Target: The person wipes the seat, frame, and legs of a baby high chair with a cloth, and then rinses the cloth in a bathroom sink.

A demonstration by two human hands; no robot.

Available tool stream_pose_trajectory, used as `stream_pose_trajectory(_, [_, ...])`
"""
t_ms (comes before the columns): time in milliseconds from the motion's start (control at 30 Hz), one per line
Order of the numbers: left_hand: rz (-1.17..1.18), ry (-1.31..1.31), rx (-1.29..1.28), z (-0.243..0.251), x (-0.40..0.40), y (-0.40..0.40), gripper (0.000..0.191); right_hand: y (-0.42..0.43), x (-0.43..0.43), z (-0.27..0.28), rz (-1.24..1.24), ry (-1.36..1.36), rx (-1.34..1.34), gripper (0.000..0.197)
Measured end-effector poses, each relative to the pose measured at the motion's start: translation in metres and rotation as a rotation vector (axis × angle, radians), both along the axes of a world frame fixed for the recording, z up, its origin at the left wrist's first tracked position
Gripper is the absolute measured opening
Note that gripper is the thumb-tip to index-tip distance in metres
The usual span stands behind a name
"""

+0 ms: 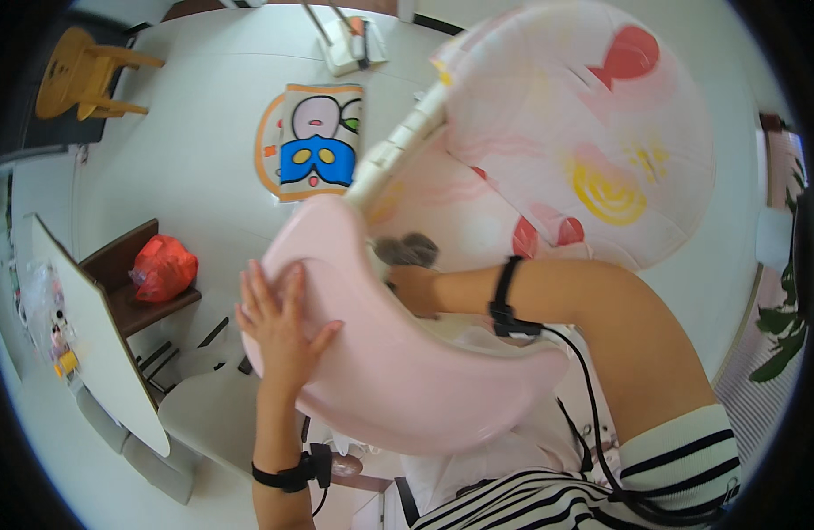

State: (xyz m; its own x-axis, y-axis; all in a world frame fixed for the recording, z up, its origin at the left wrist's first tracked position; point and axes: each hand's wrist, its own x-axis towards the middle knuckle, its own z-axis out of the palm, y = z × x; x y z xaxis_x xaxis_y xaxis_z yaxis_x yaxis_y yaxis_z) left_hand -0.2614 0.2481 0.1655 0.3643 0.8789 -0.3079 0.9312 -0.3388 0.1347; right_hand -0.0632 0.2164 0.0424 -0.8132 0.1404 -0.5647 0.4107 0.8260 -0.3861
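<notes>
A large pink curved plastic tray [407, 391], like that of a child's high chair, lies before me. My left hand [281, 324] rests flat on its left part with the fingers spread. Beyond the tray's inner edge is my right hand [413, 288], its fingers partly hidden by the tray; what they touch cannot be told. Dark grey round things [407, 250], blurred, show just past the right hand. A cream ribbed plastic bar [397, 152] runs from the tray's far end up to a pale patterned round cover [579, 132] with red and yellow prints.
A white table [95, 331] with small items stands at the left, by a brown bench [125, 318] holding a red plastic bag [165, 268]. Farther off are a cartoon floor mat [317, 146], a wooden chair [82, 76] and a white mop bucket [344, 56]. A plant [781, 324] stands at right.
</notes>
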Motion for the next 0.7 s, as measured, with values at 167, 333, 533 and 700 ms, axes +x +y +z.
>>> stream_pose_trajectory(167, [0.015,-0.138,-0.076,0.0,0.0,0.001,0.08,0.034,0.069,0.066,-1.443,0.132,-0.964,0.032])
stream_pose_trajectory(333, [0.035,-0.313,-0.124,-0.002,-0.007,0.001,0.079,0.023,0.105,0.13,-2.217,1.1,-0.333,0.032])
stream_pose_trajectory(533, [-0.115,-0.621,-0.211,-0.014,-0.046,0.019,0.076,0.074,0.073,0.129,-1.764,0.457,0.601,0.031])
stream_pose_trajectory(700, [-0.173,-0.798,-0.371,-0.03,-0.08,0.036,0.074,0.143,0.056,0.108,-1.128,-0.243,0.607,0.029])
